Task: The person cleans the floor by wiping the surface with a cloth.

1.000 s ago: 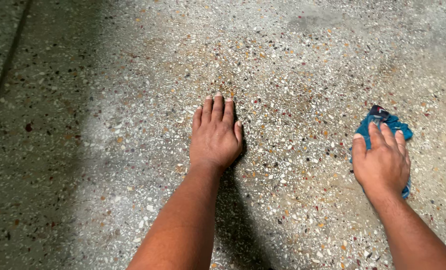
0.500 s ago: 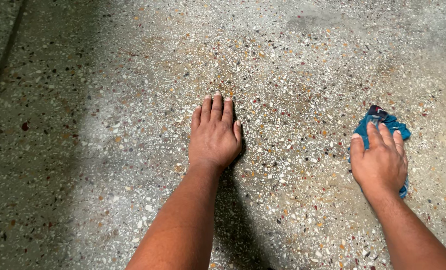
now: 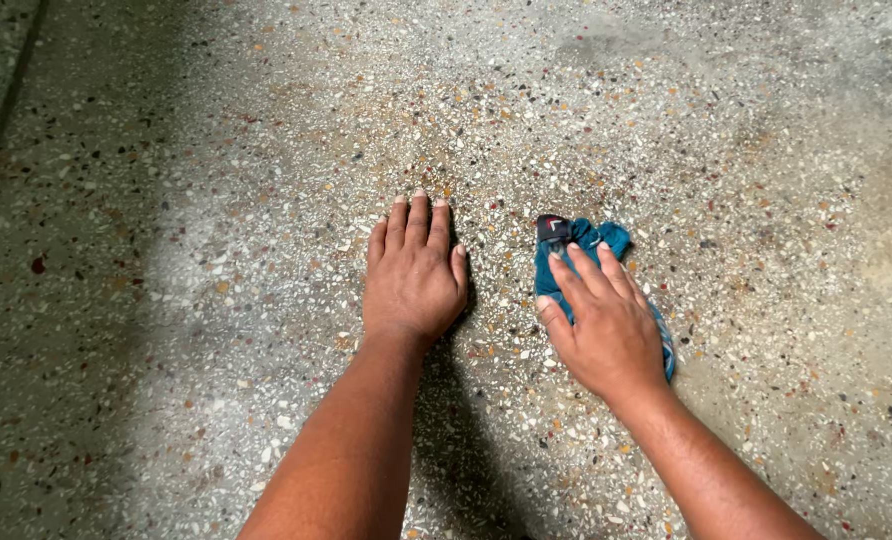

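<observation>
While left hand [image 3: 413, 275] lies flat, right hand [image 3: 606, 325] presses blue rag [image 3: 574, 240]

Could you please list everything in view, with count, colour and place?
floor: one, speckled grey terrazzo with white, orange and dark chips, fills the view.
groove: one, dark, runs along the floor at the far left.
cloth: one, teal-blue with a dark tag, crumpled on the floor right of centre, under the right hand.
left hand: one, flat on the floor, centre.
right hand: one, pressed on the cloth, fingers spread.
</observation>
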